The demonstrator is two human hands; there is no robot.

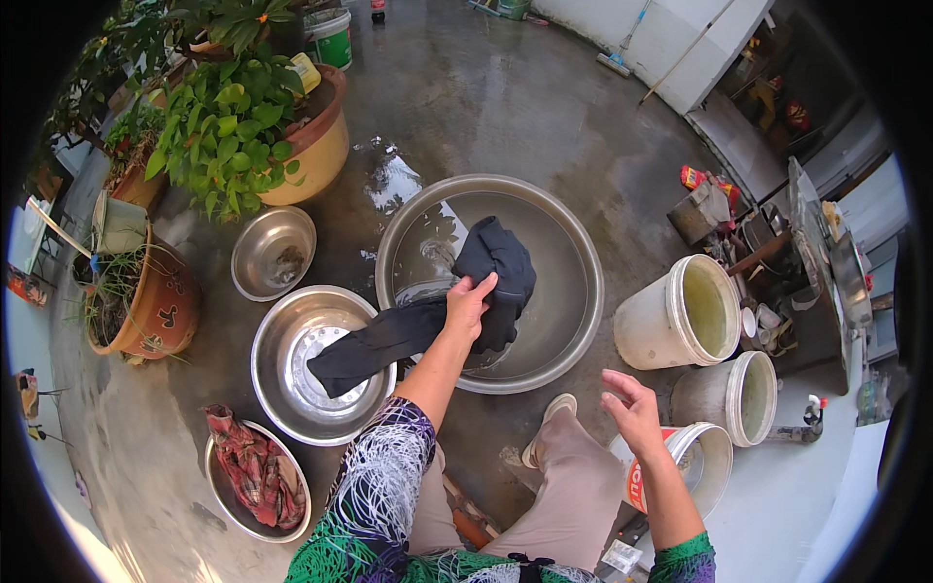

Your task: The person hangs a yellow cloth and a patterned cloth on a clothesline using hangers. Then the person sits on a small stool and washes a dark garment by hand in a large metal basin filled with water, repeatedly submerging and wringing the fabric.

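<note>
My left hand (468,309) is closed on a black garment (494,260) above the large metal basin (585,332) of greyish water. The garment is bunched up, and its bulk lies over the basin's middle. A long leg or sleeve of it stretches left across the basin's rim and hangs over a smaller, shiny metal basin (275,413). Nothing is in my right hand (637,413), which is raised with its fingers apart, above a white bucket (714,476) with a red patch.
Two white buckets (677,316) (724,395) holding cloudy liquid stand on the right. A bowl with a red patterned cloth (255,466) lies at lower left. Another metal bowl (255,233) sits near large potted plants (316,151). The concrete floor (515,107) looks wet. Brooms or mops (614,64) lean far back.
</note>
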